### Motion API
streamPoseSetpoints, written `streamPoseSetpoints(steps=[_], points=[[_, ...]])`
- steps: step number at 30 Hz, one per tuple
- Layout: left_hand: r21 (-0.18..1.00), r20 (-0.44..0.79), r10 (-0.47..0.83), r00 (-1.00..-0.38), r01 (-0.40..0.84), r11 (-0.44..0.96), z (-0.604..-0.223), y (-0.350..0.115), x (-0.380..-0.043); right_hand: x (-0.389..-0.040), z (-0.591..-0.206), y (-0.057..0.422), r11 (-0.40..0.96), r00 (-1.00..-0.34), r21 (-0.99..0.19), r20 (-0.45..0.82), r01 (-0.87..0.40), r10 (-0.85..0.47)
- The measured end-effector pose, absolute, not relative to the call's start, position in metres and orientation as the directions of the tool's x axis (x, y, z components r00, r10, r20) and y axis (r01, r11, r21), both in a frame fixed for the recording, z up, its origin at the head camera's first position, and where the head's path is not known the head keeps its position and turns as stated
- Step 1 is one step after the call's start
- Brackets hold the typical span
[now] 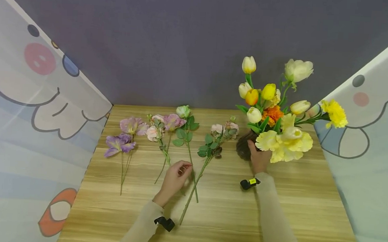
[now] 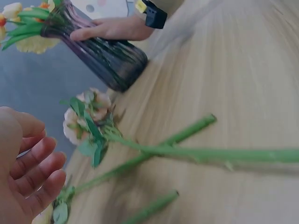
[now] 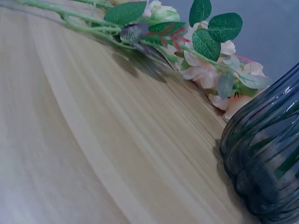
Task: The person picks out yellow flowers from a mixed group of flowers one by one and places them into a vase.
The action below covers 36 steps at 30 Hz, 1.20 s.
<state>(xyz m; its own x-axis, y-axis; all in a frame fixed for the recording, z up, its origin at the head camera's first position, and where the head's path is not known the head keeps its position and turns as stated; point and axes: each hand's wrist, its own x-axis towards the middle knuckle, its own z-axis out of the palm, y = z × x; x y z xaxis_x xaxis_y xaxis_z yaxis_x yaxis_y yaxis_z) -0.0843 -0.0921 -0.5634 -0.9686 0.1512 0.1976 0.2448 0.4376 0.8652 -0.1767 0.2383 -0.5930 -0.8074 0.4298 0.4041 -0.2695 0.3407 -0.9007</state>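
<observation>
A dark ribbed glass vase stands at the right of the table, filled with white, yellow and orange flowers. My right hand grips it near the neck, the thumb lying along the glass, as the left wrist view also shows. Over the table's middle, my left hand is loosely curled with nothing in it. Its relaxed fingers appear in the left wrist view. Closest to it are a green-white flower with a long stem and a pale pink rose spray, their stems crossing.
Purple flowers lie at the left of the wooden table. Between them and the left hand are another pink rose spray and a mauve flower. A dark wall rises behind, with printed curtains at both sides.
</observation>
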Motion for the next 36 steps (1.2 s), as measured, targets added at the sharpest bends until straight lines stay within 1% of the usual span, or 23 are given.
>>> streamPoseSetpoints(steps=[4,9,13,18,22,25,29,36], points=[[0.869,0.173,0.123,-0.977,0.21,0.448,-0.567,-0.104,-0.078,-0.183,-0.595,0.245,0.358,-0.796,-0.889,0.428,-0.285,0.428],[0.881,0.163,0.069,-0.984,0.176,0.439,-0.568,-0.115,-0.077,-0.189,-0.592,0.258,0.346,-0.808,-0.886,0.435,-0.307,0.397],[0.883,0.158,0.028,-0.987,0.154,0.443,-0.568,-0.122,-0.077,-0.189,-0.579,0.263,0.324,-0.813,-0.882,0.451,-0.343,0.368],[0.88,0.162,0.004,-0.987,0.146,0.452,-0.569,-0.127,-0.074,-0.191,-0.564,0.267,0.346,-0.792,-0.848,0.511,-0.402,0.333],[0.877,0.166,-0.004,-0.986,0.146,0.458,-0.567,-0.129,-0.074,-0.194,-0.559,0.273,0.392,-0.788,-0.83,0.527,-0.397,0.319],[0.877,0.168,-0.017,-0.986,0.142,0.459,-0.566,-0.13,-0.076,-0.198,-0.558,0.279,0.403,-0.788,-0.823,0.534,-0.4,0.306],[0.884,0.166,-0.036,-0.986,0.132,0.448,-0.565,-0.131,-0.076,-0.204,-0.556,0.286,0.384,-0.789,-0.826,0.535,-0.413,0.301],[0.888,0.152,-0.037,-0.988,0.12,0.444,-0.564,-0.13,-0.075,-0.207,-0.554,0.288,0.37,-0.793,-0.843,0.513,-0.391,0.33]])
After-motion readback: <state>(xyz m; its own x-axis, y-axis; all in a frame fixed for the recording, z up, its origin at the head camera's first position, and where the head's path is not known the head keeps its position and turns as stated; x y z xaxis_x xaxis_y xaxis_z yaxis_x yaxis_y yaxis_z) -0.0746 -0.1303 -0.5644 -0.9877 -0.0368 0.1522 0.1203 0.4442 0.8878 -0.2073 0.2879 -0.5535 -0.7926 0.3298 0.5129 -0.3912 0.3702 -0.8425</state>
